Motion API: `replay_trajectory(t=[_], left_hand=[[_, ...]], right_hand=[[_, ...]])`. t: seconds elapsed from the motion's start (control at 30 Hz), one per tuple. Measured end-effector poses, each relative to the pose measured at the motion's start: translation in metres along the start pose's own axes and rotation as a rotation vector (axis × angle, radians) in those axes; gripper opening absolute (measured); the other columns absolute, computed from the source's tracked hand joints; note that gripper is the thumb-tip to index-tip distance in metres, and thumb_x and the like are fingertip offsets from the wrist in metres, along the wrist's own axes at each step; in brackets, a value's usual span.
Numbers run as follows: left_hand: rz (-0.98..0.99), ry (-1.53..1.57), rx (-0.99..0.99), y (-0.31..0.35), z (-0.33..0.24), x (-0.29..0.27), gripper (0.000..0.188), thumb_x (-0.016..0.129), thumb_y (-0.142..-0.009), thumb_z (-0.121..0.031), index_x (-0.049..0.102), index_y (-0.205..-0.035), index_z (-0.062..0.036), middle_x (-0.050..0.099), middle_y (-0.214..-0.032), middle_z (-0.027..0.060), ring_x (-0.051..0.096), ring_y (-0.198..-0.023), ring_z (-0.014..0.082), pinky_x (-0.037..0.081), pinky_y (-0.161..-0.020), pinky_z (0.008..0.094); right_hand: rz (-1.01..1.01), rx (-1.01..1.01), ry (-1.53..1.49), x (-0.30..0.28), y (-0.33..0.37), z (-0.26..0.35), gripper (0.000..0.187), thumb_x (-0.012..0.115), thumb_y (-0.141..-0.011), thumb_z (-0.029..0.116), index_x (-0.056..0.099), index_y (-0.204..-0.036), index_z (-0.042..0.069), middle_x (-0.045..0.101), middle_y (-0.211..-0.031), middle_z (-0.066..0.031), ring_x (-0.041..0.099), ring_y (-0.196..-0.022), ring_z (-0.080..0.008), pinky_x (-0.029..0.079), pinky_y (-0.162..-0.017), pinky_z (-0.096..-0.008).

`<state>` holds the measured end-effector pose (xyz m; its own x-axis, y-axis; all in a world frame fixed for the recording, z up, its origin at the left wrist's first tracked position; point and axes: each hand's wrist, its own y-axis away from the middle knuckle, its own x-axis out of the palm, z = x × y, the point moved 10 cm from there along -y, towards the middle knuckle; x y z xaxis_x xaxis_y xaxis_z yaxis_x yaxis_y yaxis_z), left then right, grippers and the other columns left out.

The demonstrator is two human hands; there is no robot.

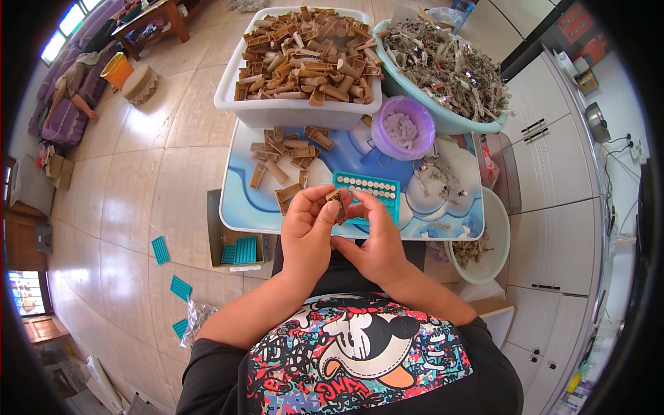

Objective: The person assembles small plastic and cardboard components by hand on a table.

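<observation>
My left hand (309, 220) grips a small brown plastic casing (337, 207) between thumb and fingers, just over the near edge of the low table. The fingers of my right hand (375, 234) curl against the casing's right side, its thumb lower down. Directly beyond the hands lies a teal tray (391, 205) with rows of small round whitish pieces (366, 184). Loose brown casings (294, 149) are scattered on the table to the left of the tray. What sits inside the held casing is too small to make out.
A white tub (232, 93) heaped with brown casings stands at the back. Beside it are a light-blue basin (443, 119) of tangled parts and a purple bowl (429, 131). A pale basin (503, 238) stands right of the patterned table (242, 207). An open box (220, 238) holds teal trays.
</observation>
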<state>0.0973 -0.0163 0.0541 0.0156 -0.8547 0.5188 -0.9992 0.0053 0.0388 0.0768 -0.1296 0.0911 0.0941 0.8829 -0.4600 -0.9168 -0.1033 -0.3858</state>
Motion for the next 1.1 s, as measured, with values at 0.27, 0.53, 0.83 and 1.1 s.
replay_trajectory(t=[0.27, 0.53, 0.83, 1.1], left_hand=[[-0.02, -0.037, 0.006, -0.006, -0.008, -0.006, 0.023, 0.05, -0.093, -0.011, 0.048, -0.113, 0.0009, 0.059, -0.11, 0.0152, 0.061, -0.097, 0.0221, 0.051, -0.085, 0.034], [0.0, 0.004, -0.033, -0.005, 0.0, -0.001, 0.023, 0.051, -0.093, -0.011, 0.05, -0.113, 0.0003, 0.061, -0.108, 0.0131, 0.059, -0.098, 0.0167, 0.046, -0.087, 0.0289], [-0.089, 0.104, -0.15, -0.007, 0.014, -0.017, 0.023, 0.05, -0.094, -0.013, 0.05, -0.113, 0.0002, 0.06, -0.109, 0.0141, 0.061, -0.097, 0.0196, 0.049, -0.084, 0.0309], [-0.083, 0.08, -0.211, -0.008, 0.021, -0.018, 0.023, 0.049, -0.094, -0.014, 0.051, -0.112, -0.0003, 0.061, -0.107, 0.0137, 0.062, -0.094, 0.0199, 0.052, -0.079, 0.0308]], right_hand=[[0.028, 0.111, -0.128, 0.0, 0.008, -0.017, 0.051, 0.071, -0.074, 0.006, 0.047, -0.119, 0.005, 0.064, -0.08, -0.0046, 0.057, -0.074, -0.0233, 0.042, -0.07, -0.0326], [-0.039, -0.058, -0.011, 0.007, -0.005, -0.003, 0.054, 0.075, -0.069, 0.011, 0.047, -0.115, 0.005, 0.063, -0.089, -0.0083, 0.057, -0.079, -0.0249, 0.042, -0.07, -0.0355], [-0.027, 0.11, -0.227, 0.004, 0.006, -0.024, 0.042, 0.069, -0.072, 0.001, 0.05, -0.11, 0.005, 0.061, -0.069, -0.0046, 0.058, -0.07, -0.0218, 0.042, -0.067, -0.0325], [-0.009, -0.022, -0.032, 0.002, -0.001, -0.01, 0.027, 0.067, -0.071, 0.0, 0.057, -0.095, 0.008, 0.059, -0.067, -0.0026, 0.053, -0.06, -0.0228, 0.038, -0.059, -0.0337]])
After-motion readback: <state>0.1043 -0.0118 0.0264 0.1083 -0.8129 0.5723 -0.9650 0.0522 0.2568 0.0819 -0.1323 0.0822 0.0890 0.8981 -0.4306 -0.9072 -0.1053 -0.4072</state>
